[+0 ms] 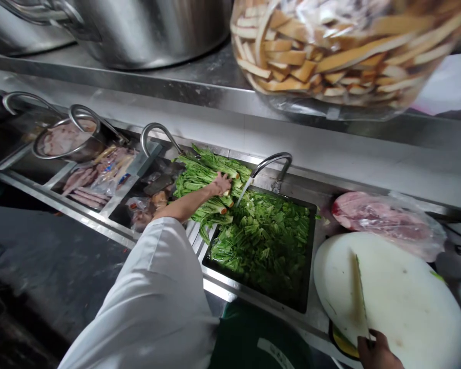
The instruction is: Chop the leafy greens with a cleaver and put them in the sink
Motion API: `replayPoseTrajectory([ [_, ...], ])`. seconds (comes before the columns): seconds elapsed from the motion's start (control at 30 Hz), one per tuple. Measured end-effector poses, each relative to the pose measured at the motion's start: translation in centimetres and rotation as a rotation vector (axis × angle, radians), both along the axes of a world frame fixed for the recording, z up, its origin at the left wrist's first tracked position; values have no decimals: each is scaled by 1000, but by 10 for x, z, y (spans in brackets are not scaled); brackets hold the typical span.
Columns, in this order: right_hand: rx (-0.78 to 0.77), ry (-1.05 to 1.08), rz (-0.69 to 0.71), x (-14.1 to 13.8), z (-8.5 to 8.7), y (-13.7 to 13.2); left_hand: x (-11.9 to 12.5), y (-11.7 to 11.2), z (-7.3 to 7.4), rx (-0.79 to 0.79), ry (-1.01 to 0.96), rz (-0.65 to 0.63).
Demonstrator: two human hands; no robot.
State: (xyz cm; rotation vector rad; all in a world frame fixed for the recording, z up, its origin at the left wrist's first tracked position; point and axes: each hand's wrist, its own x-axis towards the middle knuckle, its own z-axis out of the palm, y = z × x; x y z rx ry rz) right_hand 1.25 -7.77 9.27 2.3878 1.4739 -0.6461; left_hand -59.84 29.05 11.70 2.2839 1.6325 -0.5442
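My left hand (221, 184) lies on a pile of long-leaf lettuce (200, 179), fingers spread over the stalks near their cut ends. The pile rests at the left side of a sink (311, 256). Chopped greens (265, 230) float in the water that fills this sink. In my right hand (378, 351) is the handle of a kitchen knife (361, 297), its blade over a round white cutting board (407, 292). Part of the right hand is cut off by the frame's bottom edge.
A curved faucet (272, 160) runs water into the sink. Bagged meat (384, 218) lies behind the board. Leftward are packaged meats (103, 171) and a metal pot (67, 138). Overhead, a shelf (176, 84) holds large pots (149, 31) and a bag of sliced tofu (330, 56).
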Motion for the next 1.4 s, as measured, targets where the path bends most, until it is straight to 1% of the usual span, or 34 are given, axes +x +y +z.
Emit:
replayPoseTrajectory([
  [0.1, 13, -1, 2, 0, 1, 1, -22, -12, 28, 93, 48, 2],
  [0.17, 22, 2, -4, 2, 0, 1, -43, -29, 52, 200, 105, 59],
  [0.2, 26, 10, -7, 4, -1, 2, -54, -42, 64, 254, 126, 111],
  [0.27, 44, 35, -12, 8, -4, 2, -74, -72, 91, 372, 147, 234],
  [0.33, 64, 57, -19, 12, -6, 3, -90, -110, 120, 504, 135, 322],
  [0.4, 82, 73, -28, 16, -7, 5, -94, -149, 151, 607, 84, 332],
  [0.47, 98, 95, -17, 21, -7, 7, -82, -186, 182, 713, 25, 349],
  [0.53, 134, 111, 28, 29, -6, 10, -54, -216, 210, 766, -8, 360],
  [0.6, 170, 120, 101, 41, -4, 12, -8, -235, 230, 726, -9, 307],
  [0.63, 187, 124, 140, 49, -2, 12, 20, -240, 236, 682, -1, 258],
  [0.67, 205, 129, 174, 57, 1, 12, 52, -243, 238, 627, 6, 201],
  [0.7, 222, 137, 202, 67, 4, 12, 86, -242, 236, 566, 8, 139],
  [0.73, 237, 144, 222, 78, 7, 10, 122, -240, 232, 501, 1, 77],
  [0.77, 247, 148, 233, 90, 11, 8, 160, -237, 224, 433, -16, 14],
  [0.83, 246, 140, 237, 117, 18, 1, 242, -228, 202, 298, -80, -117],
  [0.9, 225, 125, 243, 146, 23, -7, 332, -219, 172, 179, -161, -255],
  [1.0, 216, 115, 239, 189, 29, -19, 471, -211, 119, 49, -230, -438],
  [1.07, 213, 117, 210, 214, 31, -26, 551, -203, 83, -2, -191, -484],
  [1.1, 208, 119, 191, 224, 31, -29, 582, -198, 67, -23, -157, -476],
  [1.13, 201, 122, 174, 232, 31, -32, 606, -191, 52, -45, -159, -476],
  [1.17, 194, 129, 161, 239, 31, -36, 621, -182, 40, -64, -194, -480],
  [1.2, 189, 138, 153, 244, 30, -39, 628, -173, 29, -72, -248, -477],
  [1.23, 188, 152, 151, 247, 28, -43, 627, -163, 21, -75, -307, -468],
  [1.3, 196, 184, 152, 251, 25, -49, 610, -146, 12, -79, -347, -419],
  [1.4, 198, 227, 154, 249, 22, -51, 580, -134, 7, -92, -192, -320],
])
